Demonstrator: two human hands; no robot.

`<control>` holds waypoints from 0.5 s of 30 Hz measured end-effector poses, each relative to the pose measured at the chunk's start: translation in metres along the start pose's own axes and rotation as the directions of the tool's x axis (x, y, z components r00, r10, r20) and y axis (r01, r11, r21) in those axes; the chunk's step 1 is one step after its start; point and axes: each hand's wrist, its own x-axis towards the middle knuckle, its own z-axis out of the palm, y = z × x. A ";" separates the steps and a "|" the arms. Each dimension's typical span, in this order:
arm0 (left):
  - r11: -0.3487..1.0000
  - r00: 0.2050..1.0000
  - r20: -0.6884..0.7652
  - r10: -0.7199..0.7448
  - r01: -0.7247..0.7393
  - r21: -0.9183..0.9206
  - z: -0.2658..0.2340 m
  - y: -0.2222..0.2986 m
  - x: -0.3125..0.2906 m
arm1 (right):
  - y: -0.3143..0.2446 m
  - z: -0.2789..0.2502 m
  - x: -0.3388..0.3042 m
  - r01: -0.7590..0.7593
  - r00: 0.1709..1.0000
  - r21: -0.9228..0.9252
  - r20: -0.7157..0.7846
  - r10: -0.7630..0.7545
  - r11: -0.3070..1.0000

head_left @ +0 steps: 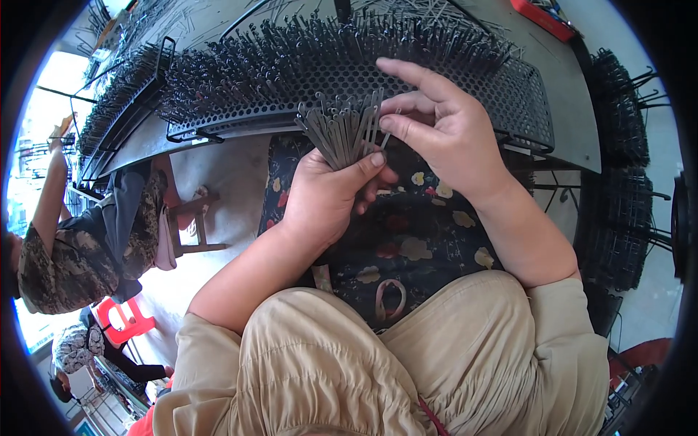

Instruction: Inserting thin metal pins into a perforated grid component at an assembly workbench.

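Observation:
In front of my lap, my left hand is closed around a bundle of thin grey metal strips. The strips stand upright and fan out slightly at the top; some ends look looped. My right hand is at the right side of the bundle. Its thumb and a finger pinch one thin metal strip, while the index finger points out to the left above it. The lower ends of the bundle are hidden by my left hand.
A black perforated metal rack on the table holds many similar upright pieces. A second rack stands at left. Black hooked pieces hang at right. A red tray sits far right. Another person works at left, near a red stool.

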 end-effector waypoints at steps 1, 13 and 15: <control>1.000 1.000 0.017 -0.009 0.009 0.015 0.001 0.000 0.000 | 0.004 -0.003 0.001 -0.041 0.998 0.090 0.045 0.037 0.995; 0.998 0.994 0.089 -0.058 0.055 0.035 0.001 -0.003 -0.003 | 0.021 0.001 -0.007 -0.110 0.993 0.336 0.078 0.089 0.935; 0.998 0.993 0.099 -0.061 0.057 0.040 0.001 -0.004 -0.004 | 0.022 0.000 -0.007 -0.128 0.989 0.333 0.110 0.096 0.934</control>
